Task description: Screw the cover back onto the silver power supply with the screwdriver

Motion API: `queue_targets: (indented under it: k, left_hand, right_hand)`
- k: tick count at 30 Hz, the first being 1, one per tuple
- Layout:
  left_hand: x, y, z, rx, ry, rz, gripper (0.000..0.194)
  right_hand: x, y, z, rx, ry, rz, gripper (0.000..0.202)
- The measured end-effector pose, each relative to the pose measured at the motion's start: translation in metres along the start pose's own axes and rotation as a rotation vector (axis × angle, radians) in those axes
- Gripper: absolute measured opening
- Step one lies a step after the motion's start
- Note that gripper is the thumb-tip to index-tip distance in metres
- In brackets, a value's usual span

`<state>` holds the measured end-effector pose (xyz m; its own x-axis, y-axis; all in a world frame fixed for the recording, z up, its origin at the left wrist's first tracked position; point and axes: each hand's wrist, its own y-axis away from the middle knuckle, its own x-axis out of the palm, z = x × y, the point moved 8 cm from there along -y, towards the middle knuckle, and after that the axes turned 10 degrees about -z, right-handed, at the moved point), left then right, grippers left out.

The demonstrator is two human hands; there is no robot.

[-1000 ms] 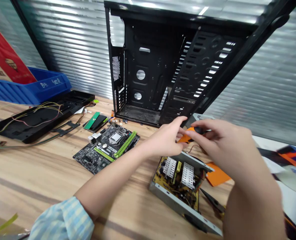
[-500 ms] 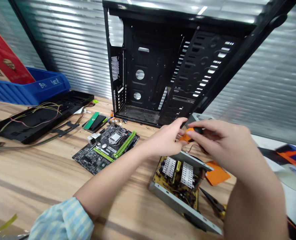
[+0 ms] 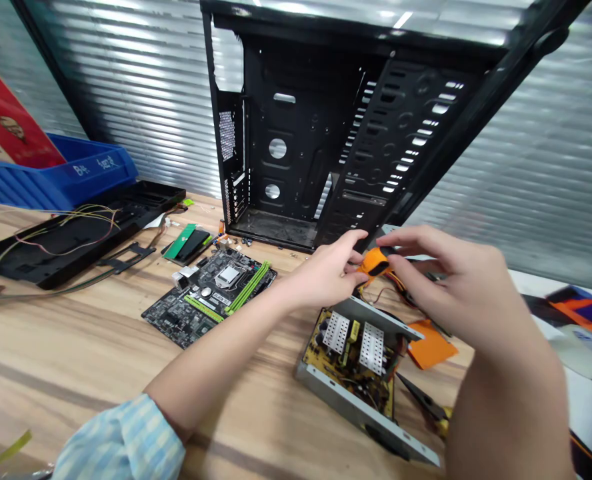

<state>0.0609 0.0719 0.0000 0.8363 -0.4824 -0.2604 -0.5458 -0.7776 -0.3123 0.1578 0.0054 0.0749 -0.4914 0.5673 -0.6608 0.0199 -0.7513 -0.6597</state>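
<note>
A small orange-and-black object (image 3: 375, 262), its kind unclear, is held up between my two hands above the far end of an opened power supply (image 3: 346, 360). My left hand (image 3: 333, 270) has its fingers closed on the orange left end. With thumb and fingers, my right hand (image 3: 446, 280) pinches the black right end. Below them, the power supply shows its yellow-brown circuit board and two perforated white heatsinks inside a bent metal housing. Left of my left forearm lies a motherboard (image 3: 213, 293) with green memory slots.
A black computer case (image 3: 296, 120) stands open behind my hands. Pliers (image 3: 426, 403) and an orange flat piece (image 3: 431, 345) lie right of the power supply. At left are a blue bin (image 3: 91, 177), a black panel (image 3: 66, 243) with loose wires, and a green card (image 3: 180, 241).
The orange-and-black object has turned in my fingers, showing more of its orange body and a black patch. Both hands stay close to where they were; the view has shifted slightly.
</note>
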Motion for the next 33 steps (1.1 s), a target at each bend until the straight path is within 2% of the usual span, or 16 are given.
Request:
queue_targets:
  k: [3, 6, 9, 13, 17, 19, 23, 26, 28, 31, 33]
  left_hand:
    - [-0.002, 0.002, -0.002, 0.007, -0.085, -0.005, 0.068]
    - [-0.003, 0.002, -0.004, 0.037, -0.132, -0.048, 0.080]
    - [-0.001, 0.001, -0.003, 0.042, -0.090, -0.086, 0.073]
    - [0.000, 0.001, -0.003, 0.029, -0.055, -0.094, 0.067]
    - [-0.002, 0.000, -0.006, 0.025, -0.043, -0.090, 0.065]
    - [-0.002, 0.000, -0.004, 0.003, -0.013, -0.087, 0.067]
    - [0.002, 0.000, -0.002, 0.004, 0.007, -0.037, 0.065]
    - [0.004, 0.002, -0.001, 0.029, -0.026, 0.072, 0.071]
    - [0.007, 0.006, 0.000, 0.047, -0.105, 0.210, 0.094]
    - [0.014, 0.017, 0.009, 0.031, -0.288, 0.484, 0.139]
    - [0.018, 0.024, 0.018, -0.011, -0.401, 0.631, 0.157]
  right_hand:
    - [0.001, -0.003, -0.003, 0.004, 0.049, -0.076, 0.014]
    - [0.007, -0.005, -0.002, -0.028, 0.188, -0.116, 0.016]
    - [0.007, -0.005, 0.001, -0.049, 0.279, -0.125, 0.019]
    - [0.004, -0.002, 0.000, -0.019, 0.213, -0.050, 0.021]
    - [0.007, 0.001, 0.005, -0.075, 0.059, 0.075, 0.028]
    - [0.007, 0.001, 0.004, -0.072, 0.062, 0.091, 0.028]
    - [0.005, 0.000, -0.003, 0.023, 0.144, 0.068, 0.026]
    - [0.003, 0.000, -0.005, 0.068, 0.188, 0.055, 0.026]
    - [0.002, 0.000, -0.004, 0.067, 0.196, 0.052, 0.026]
    - [0.002, -0.001, -0.005, 0.064, 0.211, 0.047, 0.025]
    - [0.003, -0.001, -0.007, 0.069, 0.223, 0.049, 0.026]
